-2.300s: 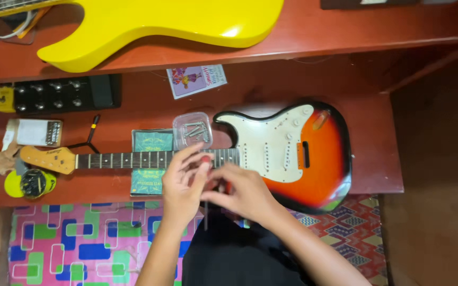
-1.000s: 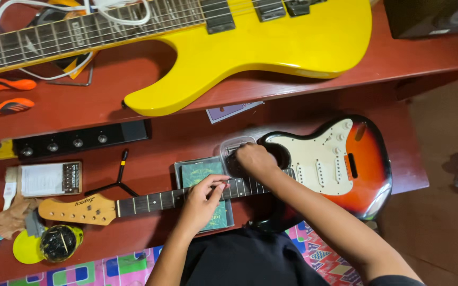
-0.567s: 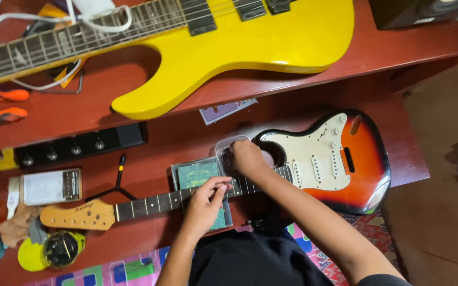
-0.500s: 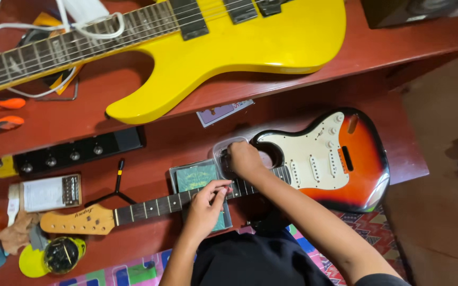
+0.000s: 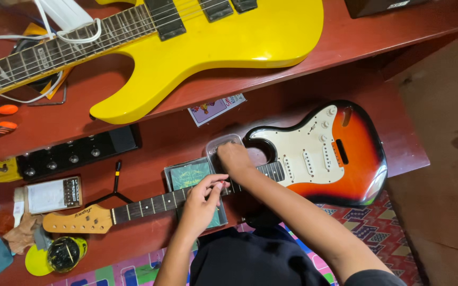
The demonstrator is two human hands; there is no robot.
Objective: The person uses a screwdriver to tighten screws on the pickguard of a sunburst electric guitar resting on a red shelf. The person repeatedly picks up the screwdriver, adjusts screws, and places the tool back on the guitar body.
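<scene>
While the left hand (image 5: pixel 200 204) pinches the sunburst guitar (image 5: pixel 314 153) neck at lower centre, the right hand (image 5: pixel 234 157) has moved into the clear plastic box (image 5: pixel 219 144), fingers curled inside.

Overhead view of two bare hands working at the neck of a sunburst electric guitar on a red-brown table.

The sunburst guitar (image 5: pixel 340 159) lies flat, body to the right, headstock (image 5: pixel 78 220) to the left. The left hand (image 5: pixel 200 204) rests on the neck, fingers (image 5: pixel 216 185) pinched at the fretboard (image 5: pixel 155 203). The right hand (image 5: pixel 235 158) reaches into a small clear plastic container (image 5: pixel 214 145) just above the neck. A green booklet (image 5: pixel 186 175) lies under the neck. Farther back, a yellow electric guitar (image 5: pixel 213 47) lies on a higher part of the table (image 5: pixel 398 26). A black pedal strip (image 5: pixel 75 154) sits at left, and a patterned rug (image 5: pixel 382 233) shows below.
</scene>
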